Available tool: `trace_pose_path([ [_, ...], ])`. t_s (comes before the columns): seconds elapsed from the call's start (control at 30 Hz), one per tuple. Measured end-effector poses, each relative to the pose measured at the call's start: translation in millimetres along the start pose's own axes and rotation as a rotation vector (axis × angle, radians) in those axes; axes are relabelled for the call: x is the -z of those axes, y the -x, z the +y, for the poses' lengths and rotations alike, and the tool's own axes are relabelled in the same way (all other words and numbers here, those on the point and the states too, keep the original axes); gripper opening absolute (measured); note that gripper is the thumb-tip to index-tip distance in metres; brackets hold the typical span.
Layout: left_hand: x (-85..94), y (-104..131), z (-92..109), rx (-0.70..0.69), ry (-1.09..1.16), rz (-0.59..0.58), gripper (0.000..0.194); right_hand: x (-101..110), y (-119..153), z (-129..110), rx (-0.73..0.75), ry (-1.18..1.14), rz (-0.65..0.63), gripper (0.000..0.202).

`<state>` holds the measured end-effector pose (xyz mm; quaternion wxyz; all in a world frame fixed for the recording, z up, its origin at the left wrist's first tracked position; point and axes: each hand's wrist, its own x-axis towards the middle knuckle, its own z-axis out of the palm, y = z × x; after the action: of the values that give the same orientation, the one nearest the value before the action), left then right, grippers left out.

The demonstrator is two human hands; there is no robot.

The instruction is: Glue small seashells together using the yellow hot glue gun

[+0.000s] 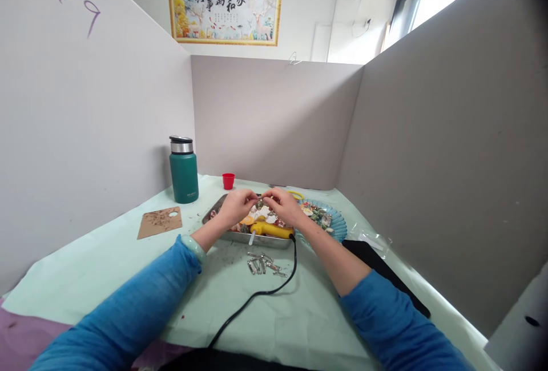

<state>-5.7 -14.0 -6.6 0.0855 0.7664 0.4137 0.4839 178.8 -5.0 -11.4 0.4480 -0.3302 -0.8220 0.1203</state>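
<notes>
Grey partitions (274, 120) are set around a pale green cover (107, 274). On it, a metal tray (231, 237) of small loose pieces is placed beside a blue plate (340, 225). Above the tray, the left hand (236, 206) and right hand (285, 206) are pinched close together; what is gripped cannot be told. A yellow glue gun (272, 229) is rested at the tray's near edge. Metal clips (261, 264) are left loose; no finished piece can be made out.

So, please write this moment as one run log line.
left hand, right hand: fingertips nearly meeting above shallow silver metal tray | yellow corded glue gun: tray's near edge | small silver metal pieces: before tray | anything held: unclear
</notes>
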Motion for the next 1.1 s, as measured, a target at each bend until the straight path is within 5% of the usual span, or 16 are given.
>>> trace_pose_path([
  [0.17,-1.0,2,0,-0.094,-0.174,-0.03,0.011,-4,-3,-2,0.039,0.128,0.049,0.013],
  [0.53,-0.2,2,0,-0.161,-0.17,-0.021,0.008,-5,-3,-5,-0.027,0.149,0.013,0.011],
  [0.87,-1.5,-1,-6,0.121,0.073,0.001,0.017,0,-8,-6,-0.537,-0.578,0.16,0.009],
  [1.1,-3.5,-3,-11,0.199,0.26,-0.087,0.029,3,-10,-3,-0.756,-0.935,0.073,0.012],
])
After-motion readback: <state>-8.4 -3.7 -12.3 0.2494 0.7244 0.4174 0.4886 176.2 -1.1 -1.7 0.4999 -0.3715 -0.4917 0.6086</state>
